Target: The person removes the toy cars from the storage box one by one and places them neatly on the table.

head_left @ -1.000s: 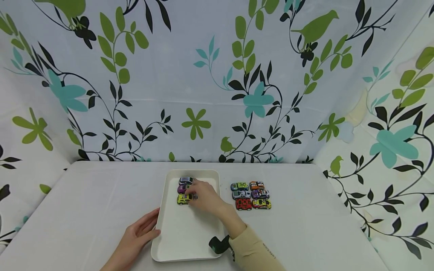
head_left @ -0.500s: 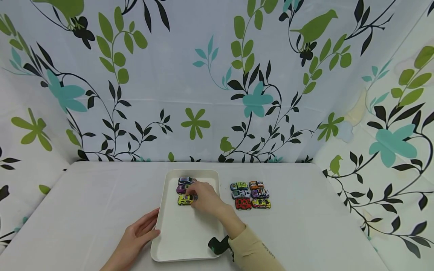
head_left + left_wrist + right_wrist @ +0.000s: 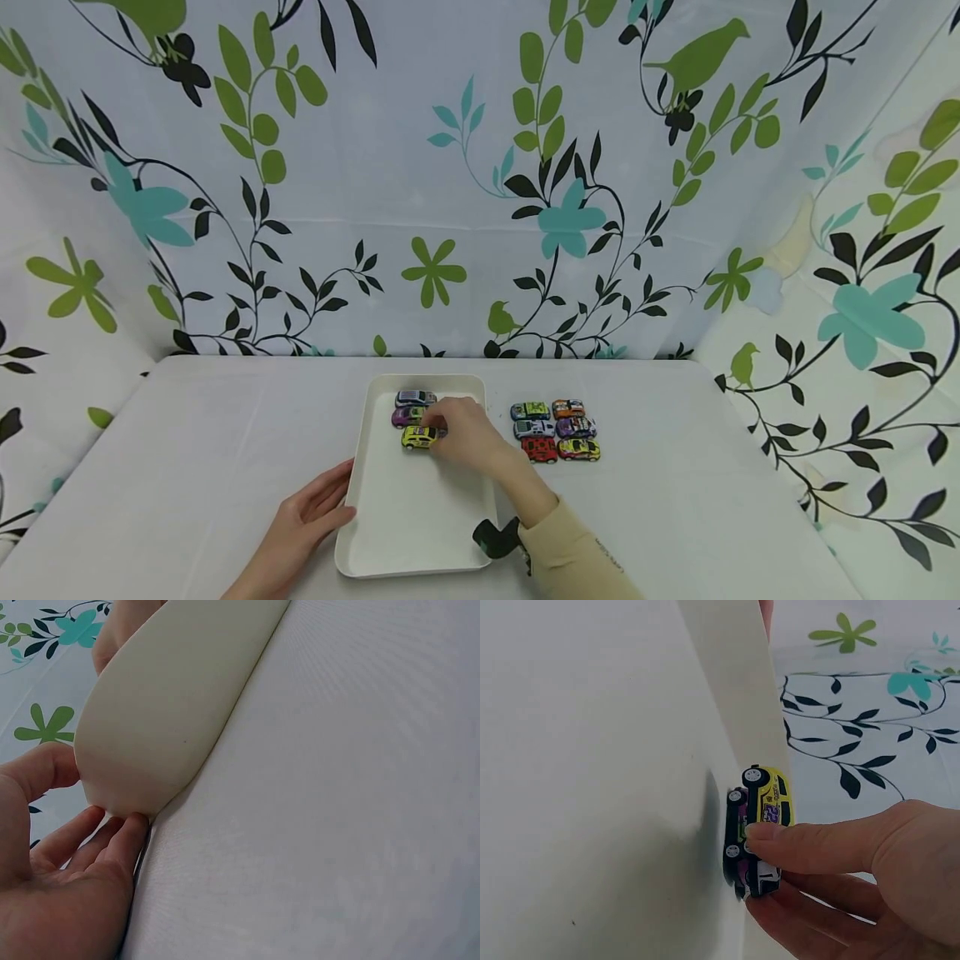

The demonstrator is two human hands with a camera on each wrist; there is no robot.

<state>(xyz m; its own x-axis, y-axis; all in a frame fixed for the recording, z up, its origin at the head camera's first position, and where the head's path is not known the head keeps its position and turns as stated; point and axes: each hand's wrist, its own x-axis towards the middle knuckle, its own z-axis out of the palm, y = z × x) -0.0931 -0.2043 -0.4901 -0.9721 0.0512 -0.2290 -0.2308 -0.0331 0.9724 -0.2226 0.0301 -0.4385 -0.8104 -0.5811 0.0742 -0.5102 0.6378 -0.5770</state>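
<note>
In the head view, my right hand (image 3: pixel 468 437) pinches a small yellow toy car (image 3: pixel 417 437) over the far part of a white tray (image 3: pixel 416 542). The right wrist view shows the thumb on the side of the yellow car (image 3: pixel 770 799), with the other fingers beneath its end. A purple toy car (image 3: pixel 407 417) and a silver-and-dark one (image 3: pixel 415 398) stand just beyond it in the tray, partly covered by the hand. My left hand (image 3: pixel 311 517) rests its thumb and fingertips against the tray's left side; in the left wrist view they touch its outer wall (image 3: pixel 150 742).
To the right of the tray, several toy cars stand in two columns on the white table (image 3: pixel 660 517), among them a red one (image 3: pixel 539 451) and an orange one (image 3: pixel 567 408). A patterned curtain (image 3: pixel 360 192) rises behind the table's far edge.
My right hand has shifted slightly to the right, carrying the yellow toy car with it. The left hand and the tray have stayed in place.
</note>
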